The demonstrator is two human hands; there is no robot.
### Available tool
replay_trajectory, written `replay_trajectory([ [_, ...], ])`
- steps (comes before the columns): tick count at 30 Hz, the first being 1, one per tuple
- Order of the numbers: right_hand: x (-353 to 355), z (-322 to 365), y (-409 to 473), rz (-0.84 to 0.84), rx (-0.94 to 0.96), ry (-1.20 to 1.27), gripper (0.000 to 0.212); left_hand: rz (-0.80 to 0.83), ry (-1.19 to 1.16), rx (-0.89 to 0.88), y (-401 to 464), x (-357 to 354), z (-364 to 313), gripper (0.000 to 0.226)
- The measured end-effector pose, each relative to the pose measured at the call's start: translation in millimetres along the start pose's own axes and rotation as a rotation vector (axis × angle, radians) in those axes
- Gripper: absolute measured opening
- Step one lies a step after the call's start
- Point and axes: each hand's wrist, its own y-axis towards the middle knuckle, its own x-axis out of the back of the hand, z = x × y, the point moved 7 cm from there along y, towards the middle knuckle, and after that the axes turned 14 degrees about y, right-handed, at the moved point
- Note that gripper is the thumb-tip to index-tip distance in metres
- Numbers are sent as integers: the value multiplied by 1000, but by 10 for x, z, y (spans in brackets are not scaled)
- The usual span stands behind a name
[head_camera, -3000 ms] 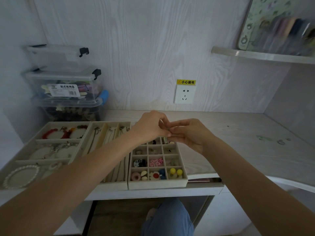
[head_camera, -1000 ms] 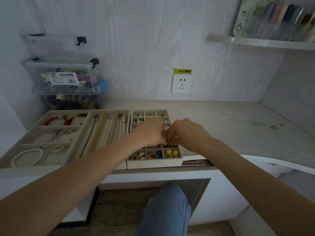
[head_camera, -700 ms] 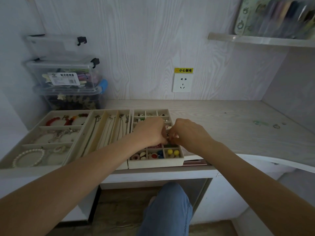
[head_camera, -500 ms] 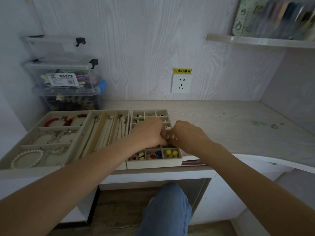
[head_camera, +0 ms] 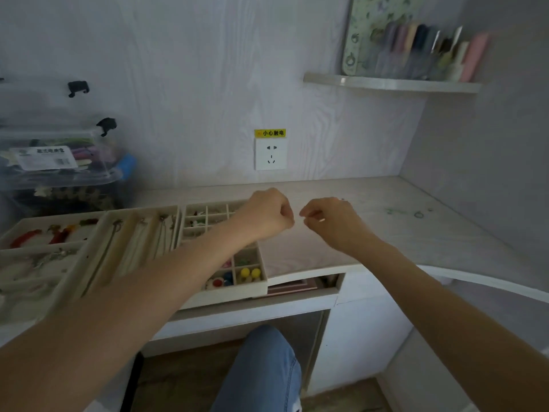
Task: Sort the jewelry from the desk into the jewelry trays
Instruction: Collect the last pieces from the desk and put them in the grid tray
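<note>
- My left hand (head_camera: 267,214) and right hand (head_camera: 329,220), both curled into a narrow grip, hover apart; I cannot tell what either holds.
- My left forearm (head_camera: 166,281) hides part of the compartment tray (head_camera: 237,288).
- Small green jewelry (head_camera: 419,215) lies far right on the surface (head_camera: 386,242).

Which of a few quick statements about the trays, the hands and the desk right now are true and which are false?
1. The left hand and right hand are apart. True.
2. Two yellow beads sit in the grid tray at its near right corner. True.
3. The wall socket has a plug in it. False: nothing is plugged in.
4. Small green pieces lie on the desk to the right. True.
5. The shelf holds nothing. False: it carries a row of upright items.
</note>
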Motion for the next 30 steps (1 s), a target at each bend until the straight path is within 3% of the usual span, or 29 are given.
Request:
replay_trajectory([
  [4, 487, -628, 14, -145, -152, -36, 35, 40, 6, -100, 425, -178, -493, 22],
  [9, 962, -1505, 19, -190, -385, -104, 42, 169, 97, -232, 998, -644, -1065, 41],
  [14, 1294, -1974, 52, -253, -407, -186, 40, 267, 91, -233, 1467, -1120, -1326, 55],
  [19, 1258, -2199, 289, -99, -410, -295, 43, 268, 211, -239, 1752, -1386, -1434, 49],
  [22, 1298, -2300, 425, -203, -439, -265, 38, 245, 308, -269, 1811, -1483, -1487, 44],
  [26, 1315, -2301, 608, -208, -467, -292, 26, 193, 267, -355, 1816, -1439, -1540, 39],
  [30, 1256, -2317, 732, -143, -518, -354, 27, 218, 140, -361, 1800, -1437, -1468, 33],
])
